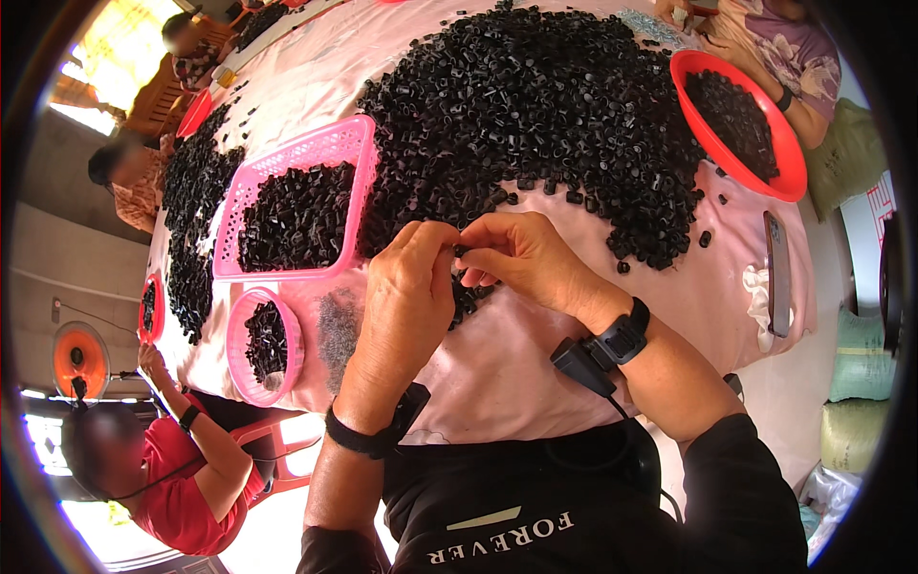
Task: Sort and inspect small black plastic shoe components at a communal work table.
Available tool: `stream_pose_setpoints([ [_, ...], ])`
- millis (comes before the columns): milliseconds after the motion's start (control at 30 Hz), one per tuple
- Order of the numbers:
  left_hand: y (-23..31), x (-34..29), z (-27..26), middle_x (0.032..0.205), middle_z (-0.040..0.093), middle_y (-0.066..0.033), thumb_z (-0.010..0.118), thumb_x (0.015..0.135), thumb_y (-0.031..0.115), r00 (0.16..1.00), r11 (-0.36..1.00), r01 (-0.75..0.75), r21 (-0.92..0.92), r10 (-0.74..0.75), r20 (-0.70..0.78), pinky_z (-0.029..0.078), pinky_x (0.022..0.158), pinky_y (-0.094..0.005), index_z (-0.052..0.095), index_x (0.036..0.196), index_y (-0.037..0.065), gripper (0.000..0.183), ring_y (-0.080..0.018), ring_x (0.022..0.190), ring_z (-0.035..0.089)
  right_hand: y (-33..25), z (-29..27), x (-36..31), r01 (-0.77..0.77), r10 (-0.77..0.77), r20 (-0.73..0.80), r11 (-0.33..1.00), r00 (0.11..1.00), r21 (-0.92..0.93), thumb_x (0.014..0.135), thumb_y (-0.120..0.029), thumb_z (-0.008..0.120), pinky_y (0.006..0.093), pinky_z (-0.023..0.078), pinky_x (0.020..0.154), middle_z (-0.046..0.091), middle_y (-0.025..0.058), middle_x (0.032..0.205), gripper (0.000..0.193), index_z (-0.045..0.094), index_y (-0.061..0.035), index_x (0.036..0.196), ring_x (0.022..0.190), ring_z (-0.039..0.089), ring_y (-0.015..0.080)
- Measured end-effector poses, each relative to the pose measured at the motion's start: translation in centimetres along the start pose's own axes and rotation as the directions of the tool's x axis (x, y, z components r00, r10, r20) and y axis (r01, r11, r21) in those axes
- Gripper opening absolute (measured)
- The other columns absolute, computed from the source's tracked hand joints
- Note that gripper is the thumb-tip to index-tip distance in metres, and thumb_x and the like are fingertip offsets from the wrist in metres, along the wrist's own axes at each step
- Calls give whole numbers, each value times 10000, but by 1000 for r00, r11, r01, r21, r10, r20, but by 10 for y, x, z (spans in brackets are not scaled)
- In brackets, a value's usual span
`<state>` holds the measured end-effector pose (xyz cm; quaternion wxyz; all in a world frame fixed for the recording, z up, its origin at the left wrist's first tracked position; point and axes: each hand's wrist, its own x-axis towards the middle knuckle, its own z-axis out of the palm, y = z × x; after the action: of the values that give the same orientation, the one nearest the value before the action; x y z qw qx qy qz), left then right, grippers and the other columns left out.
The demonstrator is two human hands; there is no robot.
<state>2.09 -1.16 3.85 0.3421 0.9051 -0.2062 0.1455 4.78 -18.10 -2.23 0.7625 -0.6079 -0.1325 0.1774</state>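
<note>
My two hands meet over the near edge of a large heap of small black plastic pieces (pixel 535 96). The fingers of my right hand (pixel 531 253) pinch one small black plastic piece (pixel 461 251) between thumb and forefinger. Right against it, my left hand (pixel 409 273) is closed, its thumb and fingertips pressed together; its back hides whatever they grip. Below the hands, a few more black pieces lie on the pink cloth (pixel 535 335).
To the left stand a pink rectangular basket (pixel 365 191) and a round pink basket (pixel 298 335), both holding black pieces. A patch of fine grey bits (pixel 339 330) lies beside them. At right are a red basin (pixel 789 172) and a phone (pixel 777 273). Several other people sit around the table.
</note>
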Motion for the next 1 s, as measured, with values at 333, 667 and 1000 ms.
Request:
stream_pose_setpoints([
  [333, -9, 7, 7, 802, 680, -132, 639, 893, -49, 983, 974, 184, -131, -183, 19, 526, 632, -328, 667, 947, -25, 66, -234, 701, 681, -2, -3, 0, 19, -20, -42, 1000, 999, -14, 984, -93, 664, 261, 594, 737, 733, 71, 909, 170, 674, 26, 1105, 815, 716, 126],
  [667, -10, 19, 20, 861, 706, -151, 649, 882, -36, 975, 948, 213, -238, -223, -13, 552, 679, -327, 689, 962, -37, 90, -235, 755, 718, -4, -10, 4, 80, -86, -141, 996, 986, -43, 964, -44, 655, 259, 582, 700, 734, 75, 875, 129, 683, 48, 1051, 784, 725, 127],
  [1000, -13, 28, 18, 805, 670, -10, 638, 933, -1, 960, 936, 276, -217, -258, 108, 494, 642, -231, 676, 1000, -29, 81, -47, 742, 605, -5, -10, 4, 145, -174, -190, 977, 966, -157, 939, -7, 658, 261, 582, 697, 741, 90, 861, 121, 690, 46, 1043, 762, 731, 138],
])
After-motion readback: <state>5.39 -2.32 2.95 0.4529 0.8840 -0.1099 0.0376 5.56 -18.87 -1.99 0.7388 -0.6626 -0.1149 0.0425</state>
